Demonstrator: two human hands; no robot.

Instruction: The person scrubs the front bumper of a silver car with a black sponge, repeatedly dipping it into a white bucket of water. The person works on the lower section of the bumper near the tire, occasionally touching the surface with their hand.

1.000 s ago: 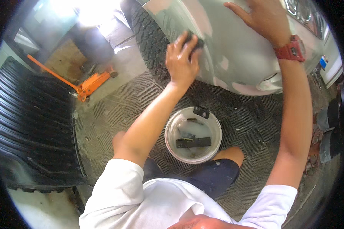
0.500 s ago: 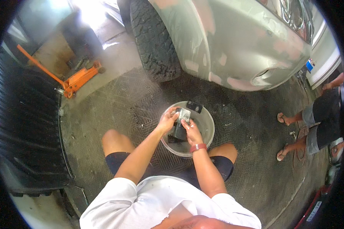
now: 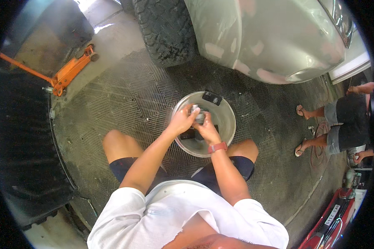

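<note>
Both of my hands are over a round, pale bucket [image 3: 233, 124] on the floor between my knees. My left hand [image 3: 182, 120] and my right hand [image 3: 208, 131] are closed around a small, wet-looking grey-white piece [image 3: 200, 118], blurred by motion; its exact kind cannot be made out. A black rectangular block [image 3: 212, 98] with whitish smears rests at the bucket's far rim. Lower inside, partly hidden by my hands, is another dark block [image 3: 188, 134]. My right wrist wears a red band.
Ahead stands a car [image 3: 278, 45] with patchy, sanded-looking paint, its tire [image 3: 166, 35] near the bucket. An orange floor jack [image 3: 72, 70] lies at the far left, beyond a black ribbed sheet [image 3: 20, 153]. Another person's legs [image 3: 320, 112] and a red vehicle [image 3: 330, 220] are at right.
My view has shifted, so the car and jack sit higher and the red vehicle shows more. My hands have come closer together around the grey-white piece, covering more of it.
</note>
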